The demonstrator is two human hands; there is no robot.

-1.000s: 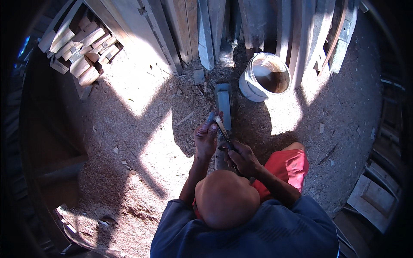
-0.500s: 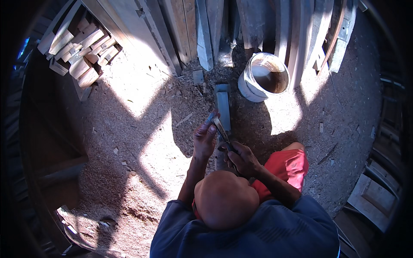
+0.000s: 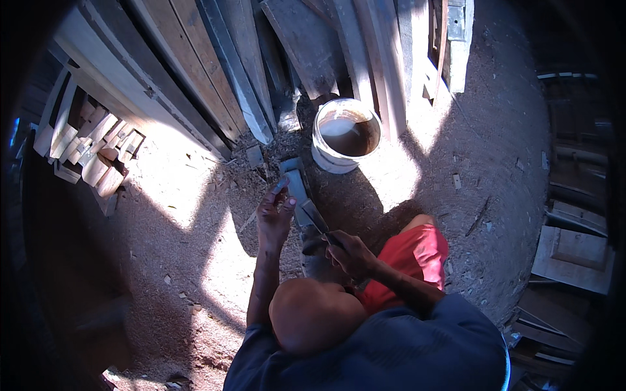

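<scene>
My left hand and my right hand are not in view. Below me a person point(image 3: 306, 316) in a dark blue shirt and red shorts point(image 3: 407, 260) crouches, seen from above and behind, bald head bent down. Their left hand point(image 3: 272, 218) pinches a small grey-blue piece point(image 3: 280, 186). Their right hand point(image 3: 352, 254) grips the dark handle of a flat-bladed tool point(image 3: 313, 215), angled up to the left, its tip apart from that piece. Beneath the blade lies a long grey block point(image 3: 293, 176); whether blade and block touch, I cannot tell.
A white bucket point(image 3: 332, 163) of cloudy brown liquid stands beyond the block, before leaning planks point(image 3: 215, 78). Short wood offcuts point(image 3: 98, 156) are piled at left; panels point(image 3: 570, 257) lie stacked at right. Shavings point(image 3: 163, 260) cover the floor.
My view has shifted and turned, so bucket and planks appear further left and the bucket lower. The blade tip, earlier against the piece in the person's left hand, is now apart from it.
</scene>
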